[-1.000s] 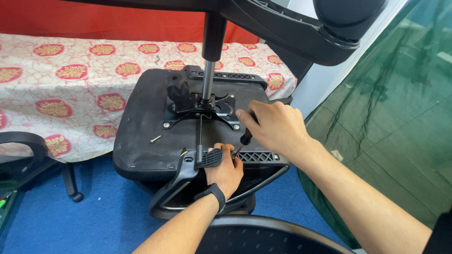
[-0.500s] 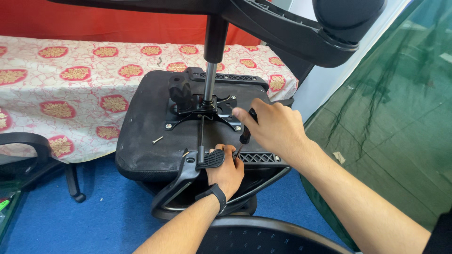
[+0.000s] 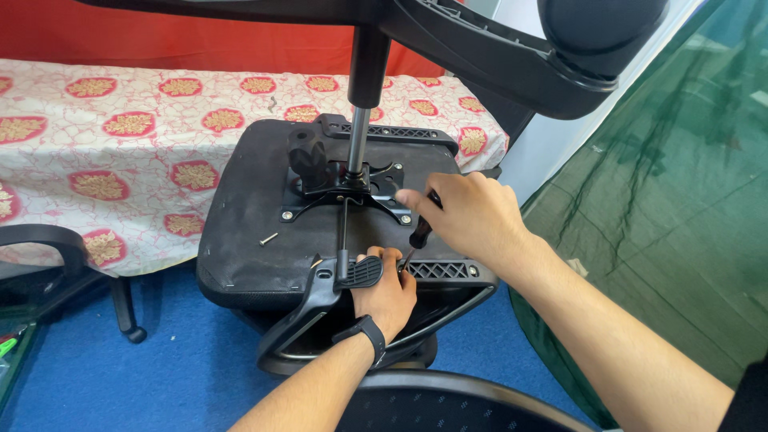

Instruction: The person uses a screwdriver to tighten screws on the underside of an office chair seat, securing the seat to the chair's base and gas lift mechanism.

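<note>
Far left: a black curved chair armrest and leg [image 3: 48, 264] stood on the blue carpeted floor [image 3: 160, 376].
Surface: a low surface draped in a white cloth with red and gold medallions [image 3: 120, 144] carried the work, a red wall behind it.
Chair seat: an upturned black padded office-chair seat [image 3: 248, 232] lay on the cloth, its front edge overhanging toward the camera.
Loose screw: a small silver screw [image 3: 268, 238] lay on the seat underside, left of the plate and well apart from both hands.
Mechanism: a black metal mounting plate [image 3: 344, 186] sat at the seat's middle, with a grey gas-lift column [image 3: 360, 120] rising from it to the black star base [image 3: 496, 56] overhead.
Left hand [image 3: 386, 290]: wearing a black wristband, it was curled shut around the black plastic armrest bracket [image 3: 320, 308] at the seat's near edge.
Right hand [image 3: 472, 218]: closed on a black-handled screwdriver [image 3: 422, 232] beside the plate's right corner, above and just right of the left hand.
Right: green netting [image 3: 680, 208] hung close by.
</note>
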